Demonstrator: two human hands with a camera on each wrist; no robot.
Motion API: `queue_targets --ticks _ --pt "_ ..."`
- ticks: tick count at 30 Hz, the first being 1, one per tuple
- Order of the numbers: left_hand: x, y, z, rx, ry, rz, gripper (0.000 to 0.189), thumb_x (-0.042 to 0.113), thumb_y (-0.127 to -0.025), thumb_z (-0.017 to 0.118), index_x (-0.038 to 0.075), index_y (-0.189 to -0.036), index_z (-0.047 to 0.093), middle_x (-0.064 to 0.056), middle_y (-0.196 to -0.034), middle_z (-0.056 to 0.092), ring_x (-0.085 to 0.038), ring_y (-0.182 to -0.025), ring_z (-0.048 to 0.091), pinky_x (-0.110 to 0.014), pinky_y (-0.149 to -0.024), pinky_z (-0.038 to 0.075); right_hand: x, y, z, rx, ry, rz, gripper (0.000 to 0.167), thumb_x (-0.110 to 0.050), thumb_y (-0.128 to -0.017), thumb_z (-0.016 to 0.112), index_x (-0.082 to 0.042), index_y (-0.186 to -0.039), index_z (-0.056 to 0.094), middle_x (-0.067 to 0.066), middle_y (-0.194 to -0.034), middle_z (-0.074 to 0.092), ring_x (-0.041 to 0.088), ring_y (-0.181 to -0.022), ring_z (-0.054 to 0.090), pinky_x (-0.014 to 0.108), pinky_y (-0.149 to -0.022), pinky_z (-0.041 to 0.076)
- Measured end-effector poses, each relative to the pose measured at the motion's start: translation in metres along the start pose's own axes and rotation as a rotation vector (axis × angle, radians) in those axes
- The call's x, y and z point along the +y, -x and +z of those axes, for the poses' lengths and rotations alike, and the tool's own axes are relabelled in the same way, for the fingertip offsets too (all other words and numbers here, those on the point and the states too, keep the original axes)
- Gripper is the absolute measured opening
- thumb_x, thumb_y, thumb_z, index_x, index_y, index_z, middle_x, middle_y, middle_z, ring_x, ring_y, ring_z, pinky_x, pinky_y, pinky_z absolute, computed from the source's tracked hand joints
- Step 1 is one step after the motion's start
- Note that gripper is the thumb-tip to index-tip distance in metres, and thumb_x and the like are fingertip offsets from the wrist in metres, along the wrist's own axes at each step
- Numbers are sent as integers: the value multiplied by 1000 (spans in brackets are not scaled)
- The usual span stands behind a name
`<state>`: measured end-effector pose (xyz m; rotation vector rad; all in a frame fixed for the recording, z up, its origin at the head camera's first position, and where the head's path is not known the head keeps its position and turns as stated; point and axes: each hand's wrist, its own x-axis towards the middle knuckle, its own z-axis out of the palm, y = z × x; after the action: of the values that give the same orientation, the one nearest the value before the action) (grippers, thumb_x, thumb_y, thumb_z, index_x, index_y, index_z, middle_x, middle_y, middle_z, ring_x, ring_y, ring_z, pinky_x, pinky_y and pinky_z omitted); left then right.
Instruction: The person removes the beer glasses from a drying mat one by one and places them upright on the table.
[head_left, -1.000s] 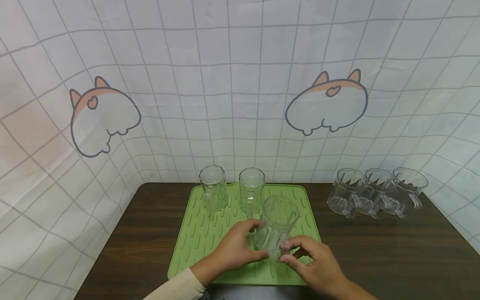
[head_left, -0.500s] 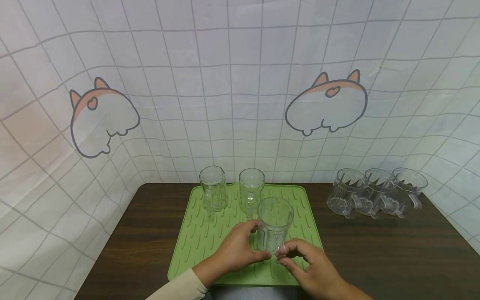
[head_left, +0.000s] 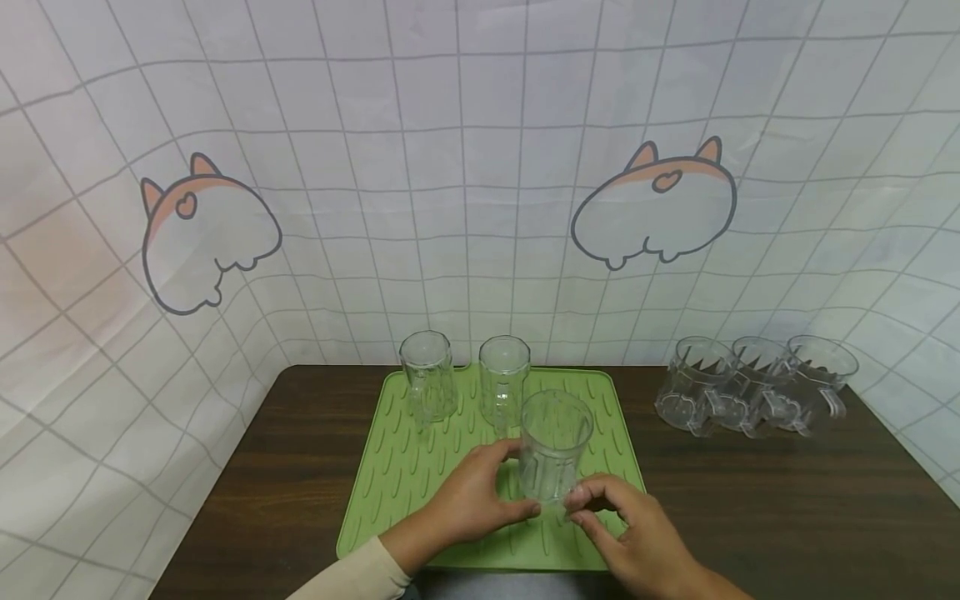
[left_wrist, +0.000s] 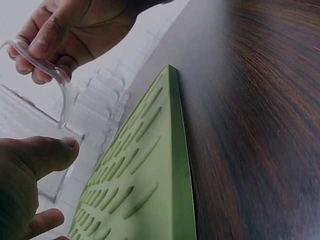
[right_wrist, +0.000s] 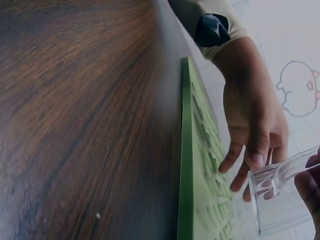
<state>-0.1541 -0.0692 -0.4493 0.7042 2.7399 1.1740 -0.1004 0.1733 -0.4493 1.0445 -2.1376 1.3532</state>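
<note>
A clear mug [head_left: 553, 450] hangs upright above the green ridged mat [head_left: 405, 492], its mouth up. My right hand [head_left: 633, 525] pinches its handle [left_wrist: 47, 65] between thumb and fingers, as the left wrist view shows. My left hand [head_left: 468, 500] is at the mug's left side near the base, with thumb and fingers spread; whether a fingertip touches the glass is hard to tell. Two more clear mugs, a left one [head_left: 429, 377] and a right one [head_left: 504, 382], stand upright along the mat's back edge, handles toward me.
Three clear mugs [head_left: 693, 383] stand close together at the back right of the dark wooden table [head_left: 772, 508]. Behind the table hangs a white gridded cloth [head_left: 450, 208] with cartoon animals. Dark wood lies on both sides of the mat.
The held mug was tilted a second ago, came upright and moved left, then shifted slightly right with my right hand. My left hand has stayed almost in place.
</note>
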Motion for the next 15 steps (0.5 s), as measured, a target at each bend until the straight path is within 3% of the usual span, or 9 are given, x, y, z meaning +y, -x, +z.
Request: queue_targets --ticks 8,15 --pt "-8 11 -11 23 -52 -3 75 38 -85 85 10 -146 53 -3 -133 62 -28 -126 55 -50 -99 48 0 2 -12 20 72 42 47 17 -79 78 -14 -111 64 -2 -102 67 12 -90 68 20 -79 54" --pt "-19 26 -24 53 -112 6 74 42 -87 82 9 -146 53 -4 -134 61 -29 -129 52 -51 -100 47 11 11 -24 62 117 8 50 20 -73 79 -11 -109 64 0 -101 67 10 -91 67 16 -81 52"
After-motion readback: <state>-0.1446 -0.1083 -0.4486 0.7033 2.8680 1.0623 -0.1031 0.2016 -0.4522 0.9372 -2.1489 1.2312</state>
